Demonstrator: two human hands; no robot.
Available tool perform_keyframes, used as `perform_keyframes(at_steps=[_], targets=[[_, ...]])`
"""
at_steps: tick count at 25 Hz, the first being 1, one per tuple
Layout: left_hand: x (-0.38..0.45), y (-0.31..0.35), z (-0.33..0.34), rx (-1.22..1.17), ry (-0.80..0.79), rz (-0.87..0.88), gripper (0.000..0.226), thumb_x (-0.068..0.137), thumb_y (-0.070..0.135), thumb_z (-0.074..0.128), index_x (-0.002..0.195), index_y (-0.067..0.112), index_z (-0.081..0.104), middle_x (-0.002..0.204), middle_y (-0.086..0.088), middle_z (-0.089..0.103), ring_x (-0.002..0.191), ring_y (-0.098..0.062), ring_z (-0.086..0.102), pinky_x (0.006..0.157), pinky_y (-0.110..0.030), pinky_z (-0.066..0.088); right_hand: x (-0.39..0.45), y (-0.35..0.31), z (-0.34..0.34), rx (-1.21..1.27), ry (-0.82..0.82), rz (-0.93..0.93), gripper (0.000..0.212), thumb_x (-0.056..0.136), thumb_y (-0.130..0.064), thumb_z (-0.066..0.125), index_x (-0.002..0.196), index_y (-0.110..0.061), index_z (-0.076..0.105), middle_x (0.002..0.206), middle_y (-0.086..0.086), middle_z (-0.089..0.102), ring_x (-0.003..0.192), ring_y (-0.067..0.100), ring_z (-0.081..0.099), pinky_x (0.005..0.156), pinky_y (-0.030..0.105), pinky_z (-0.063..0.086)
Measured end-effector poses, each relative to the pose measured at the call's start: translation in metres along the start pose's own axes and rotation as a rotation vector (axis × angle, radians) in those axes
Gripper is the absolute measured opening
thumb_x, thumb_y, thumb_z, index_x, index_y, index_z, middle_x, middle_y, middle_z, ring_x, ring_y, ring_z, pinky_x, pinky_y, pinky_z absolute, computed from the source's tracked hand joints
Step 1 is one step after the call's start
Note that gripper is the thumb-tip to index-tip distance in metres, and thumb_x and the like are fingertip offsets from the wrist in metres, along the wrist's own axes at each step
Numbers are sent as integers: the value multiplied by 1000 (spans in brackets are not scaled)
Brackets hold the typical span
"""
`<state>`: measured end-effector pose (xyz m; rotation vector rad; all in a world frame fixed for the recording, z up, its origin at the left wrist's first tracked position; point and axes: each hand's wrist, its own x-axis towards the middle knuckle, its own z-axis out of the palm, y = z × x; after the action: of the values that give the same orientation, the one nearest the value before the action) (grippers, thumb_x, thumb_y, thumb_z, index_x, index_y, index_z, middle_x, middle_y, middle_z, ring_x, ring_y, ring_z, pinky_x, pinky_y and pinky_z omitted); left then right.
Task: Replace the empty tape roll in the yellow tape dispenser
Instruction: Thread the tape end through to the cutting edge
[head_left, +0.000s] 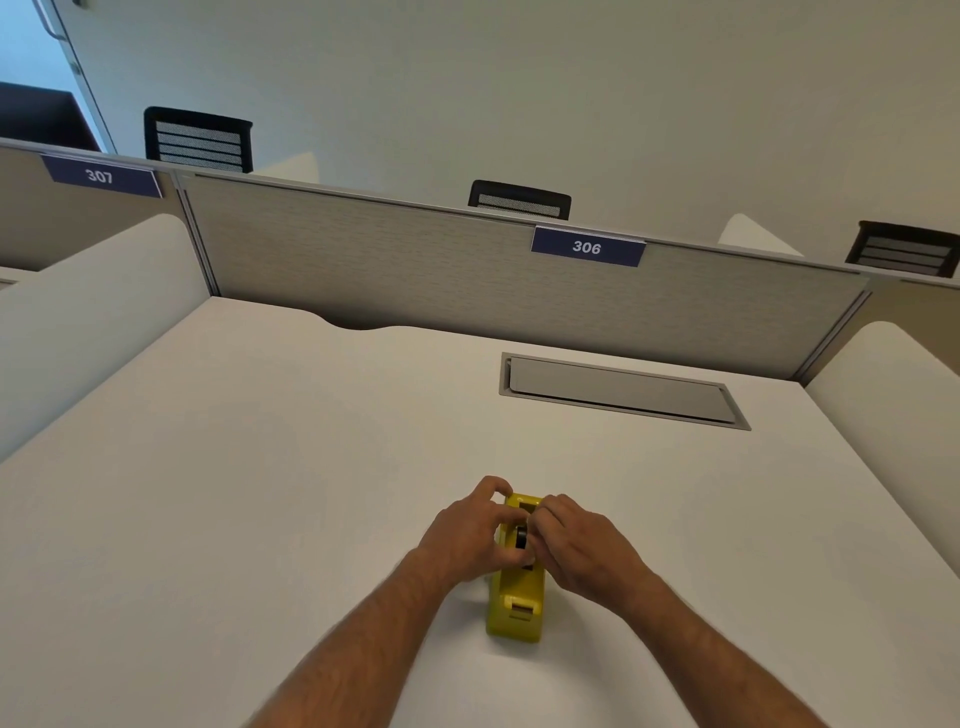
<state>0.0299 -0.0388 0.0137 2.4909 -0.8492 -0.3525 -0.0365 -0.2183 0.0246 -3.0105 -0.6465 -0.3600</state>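
The desk (260, 467) held one yellow dispenser (516, 608), its long axis running straight away from the person, cutter end nearest. Two hands met over its middle: the left hand (470, 535) and the right hand (582, 545) were equally near, fingers curled narrow from either side onto one dark roll (521, 538) sitting in the cradle between them. I saw no second roll.

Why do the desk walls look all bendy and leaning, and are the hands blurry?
In the head view, the wide-angle lens bows and tilts the grey fabric desk partition; soft, even light leaves only a faint shadow beside the yellow plastic tape dispenser; the left hand and right hand look slightly soft, so the small black spool between them is hard to make out.
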Motion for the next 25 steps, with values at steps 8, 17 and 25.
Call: perform_keyframes(at_steps=[8,17,25], targets=[[0,2,-1,-18,22,-5,53,73,58,75,120,34,65,144,12,40,107,-17,62,89,-30,53,-2,-1,7,136,-4,87,49,99,-50,14,98,-18,51,94,2,57,73,13,51,56,19,42],[4,6,-4,-53,-3,-2,67,71,50,82,129,29,56,144,10,43,113,-17,58,93,-32,53,2,2,5,155,-43,176,23,101,-36,41,103,-17,53,100,2,56,75,12,47,58,17,43],[-2,0,3,-146,23,-11,50,77,58,72,122,39,61,150,12,36,119,-16,55,96,-34,52,-3,-12,0,138,-51,180,15,95,-31,52,99,-17,53,96,2,57,74,12,45,54,29,49]])
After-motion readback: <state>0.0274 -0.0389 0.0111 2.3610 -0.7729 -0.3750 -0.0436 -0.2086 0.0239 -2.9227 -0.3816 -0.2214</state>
